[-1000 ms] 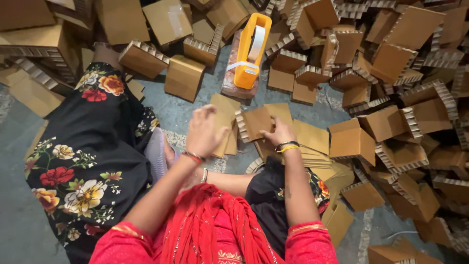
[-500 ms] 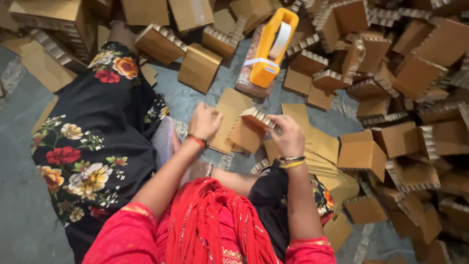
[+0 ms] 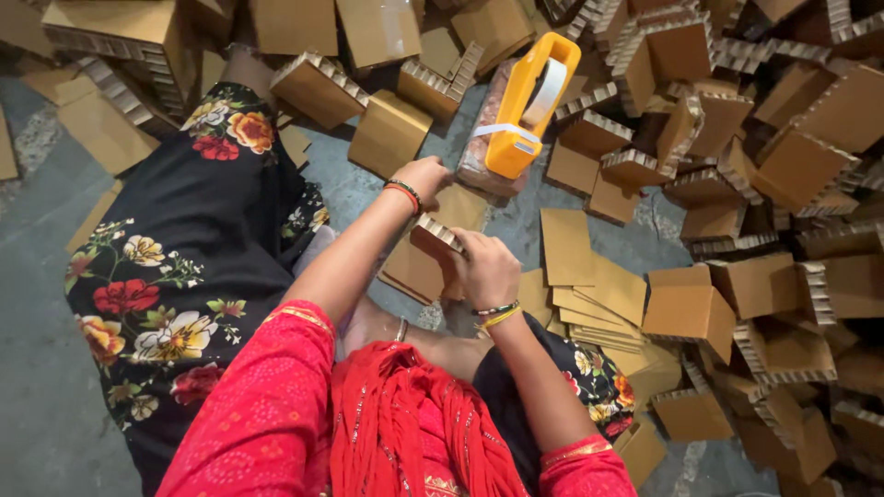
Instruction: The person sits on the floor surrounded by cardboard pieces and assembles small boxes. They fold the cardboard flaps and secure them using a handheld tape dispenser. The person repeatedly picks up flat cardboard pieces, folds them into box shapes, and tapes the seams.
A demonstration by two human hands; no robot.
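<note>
My right hand (image 3: 485, 269) grips a small folded cardboard piece (image 3: 435, 236) with a corrugated edge, held above my lap. My left hand (image 3: 425, 177) is stretched forward, its back to the camera and its fingers curled out of sight, close to the near end of a reddish brick (image 3: 477, 158). An orange tape dispenser (image 3: 527, 97) with a roll of clear tape rests on that brick. Flat brown cardboard sheets (image 3: 589, 276) lie fanned on the floor just right of my right hand.
Several folded cardboard corner pieces (image 3: 764, 166) are piled at the right and along the top. Larger cartons (image 3: 120, 32) stand at the top left. My legs in black floral cloth (image 3: 184, 239) stretch left over the grey floor (image 3: 37, 368).
My left hand has let go of the cardboard piece and reached forward toward the brick and dispenser. My right hand keeps the piece and has drawn it closer. The view has shifted down.
</note>
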